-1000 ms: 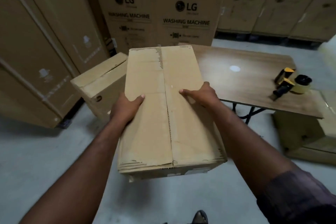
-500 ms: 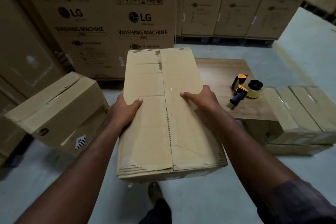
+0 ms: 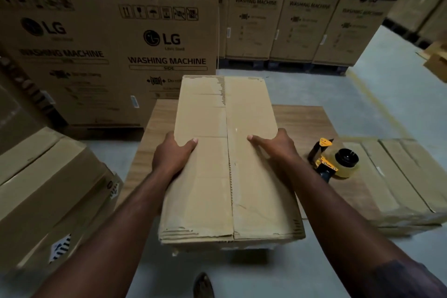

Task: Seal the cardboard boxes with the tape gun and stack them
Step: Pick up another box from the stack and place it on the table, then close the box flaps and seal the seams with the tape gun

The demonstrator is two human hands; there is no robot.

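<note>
Both hands grip a long cardboard box by its sides: the left hand and the right hand each lay a thumb on the closed top flaps, with the fingers wrapped out of sight. The box is over the wooden table, perhaps not yet resting on it. The yellow tape gun lies on the table just right of the box, near another carton.
</note>
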